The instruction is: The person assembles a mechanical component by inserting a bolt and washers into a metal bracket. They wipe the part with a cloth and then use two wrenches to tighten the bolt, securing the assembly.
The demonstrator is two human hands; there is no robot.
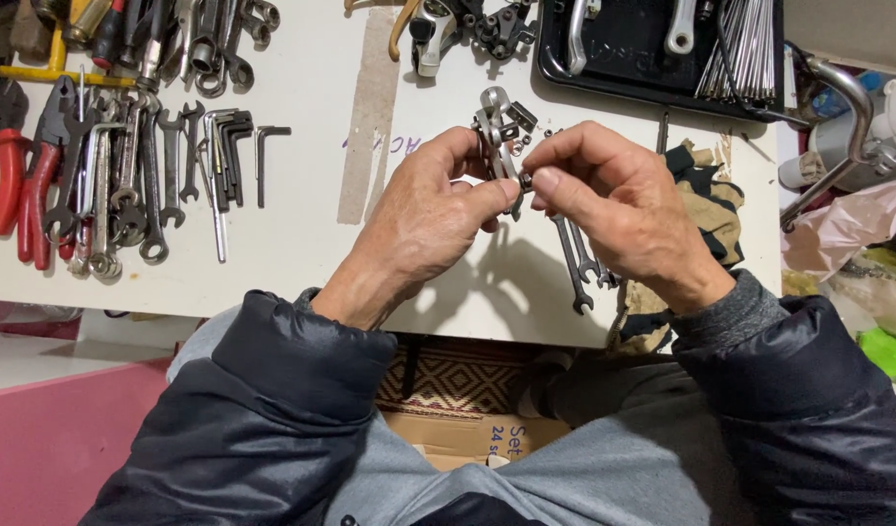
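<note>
Left hand (424,209) pinching a metal brake part (497,131) above the white table (302,224), right hand (614,200) fingertips closed on its small bolt (526,180), wrenches (577,258) beneath near the table's front edge, tool row (127,166) well apart left, black tray (653,58) behind

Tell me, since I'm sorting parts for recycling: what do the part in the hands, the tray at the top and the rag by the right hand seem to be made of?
The brake part looks like bright bare metal, silvery and shiny. The tray seems black plastic, though painted metal is possible: a dull, smooth sheen. The rag is soft cloth, tan and dark, crumpled in folds.
</note>
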